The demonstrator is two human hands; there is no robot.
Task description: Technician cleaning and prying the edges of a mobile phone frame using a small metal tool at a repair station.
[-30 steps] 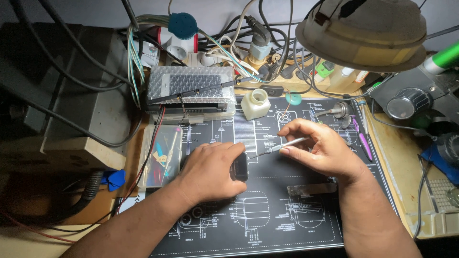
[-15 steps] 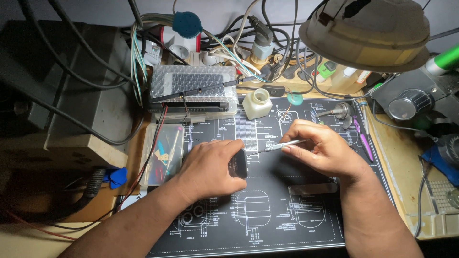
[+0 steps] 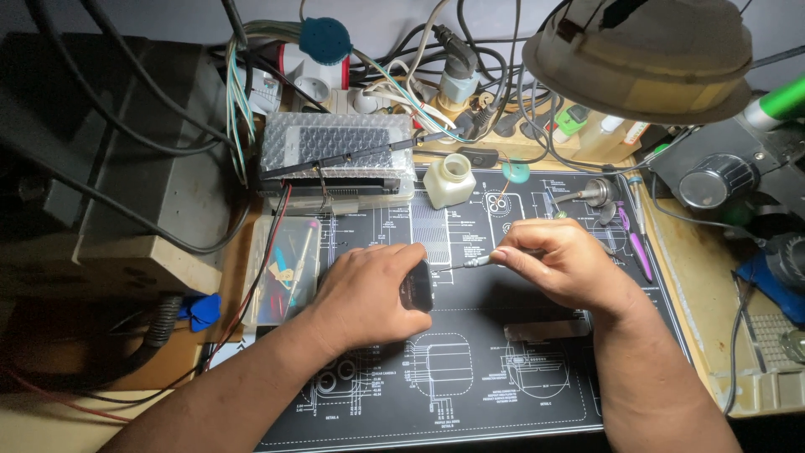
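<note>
My left hand (image 3: 365,295) lies on the black work mat (image 3: 470,394) and grips a small dark device (image 3: 417,286), of which only one rounded end shows past my fingers. My right hand (image 3: 563,262) pinches a thin metal tool (image 3: 475,262) between thumb and fingers. The tool points left, and its tip sits just above the device's top edge. Both forearms reach in from the bottom of the head view.
A small white bottle (image 3: 448,180) stands at the mat's back edge beside a bubble-wrapped box (image 3: 335,151). A lamp shade (image 3: 641,54) hangs at the top right. Tangled cables and a power strip (image 3: 335,92) fill the back. A purple tool (image 3: 635,247) lies right of my hand.
My right hand has turned the tool and brought its tip down and left, close to the device. My left hand has stayed on the device.
</note>
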